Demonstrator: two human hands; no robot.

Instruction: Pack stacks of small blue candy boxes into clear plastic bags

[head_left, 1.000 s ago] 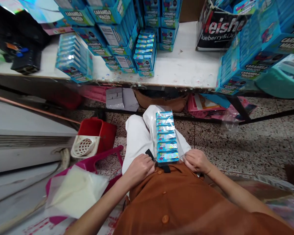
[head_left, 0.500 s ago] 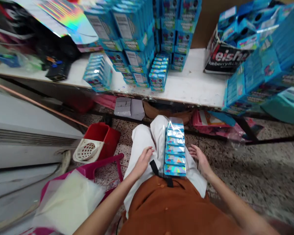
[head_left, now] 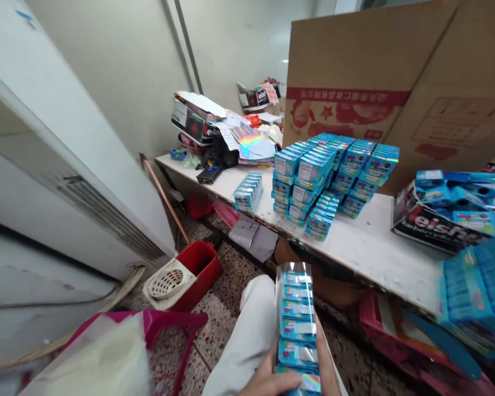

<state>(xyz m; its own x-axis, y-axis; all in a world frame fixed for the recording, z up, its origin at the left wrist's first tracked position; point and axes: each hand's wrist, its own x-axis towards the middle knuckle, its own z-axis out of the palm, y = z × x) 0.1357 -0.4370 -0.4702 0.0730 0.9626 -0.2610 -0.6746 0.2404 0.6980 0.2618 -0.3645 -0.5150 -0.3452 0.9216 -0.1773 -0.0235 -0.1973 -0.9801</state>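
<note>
Boxes in a clear film sleeve point(head_left: 297, 311) lie near, before white trousers point(head_left: 259, 319) in the head view, pressed between left hand point(head_left: 272, 380) and right hand point(head_left: 328, 360). Should the film's far end be open, tilting could spill them. On the desk point(head_left: 369, 242), the right-hand black carton point(head_left: 418, 219) reads "eish"; the stacked blue boxes' point(head_left: 311, 168) lettering blurs. Far cardboard point(head_left: 350, 66) bears inverted red Chinese characters.

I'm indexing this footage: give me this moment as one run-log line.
left hand: thumb over wrapped pack | right hand: against wrapped pack's right side | table: stacked blue boxes
</note>
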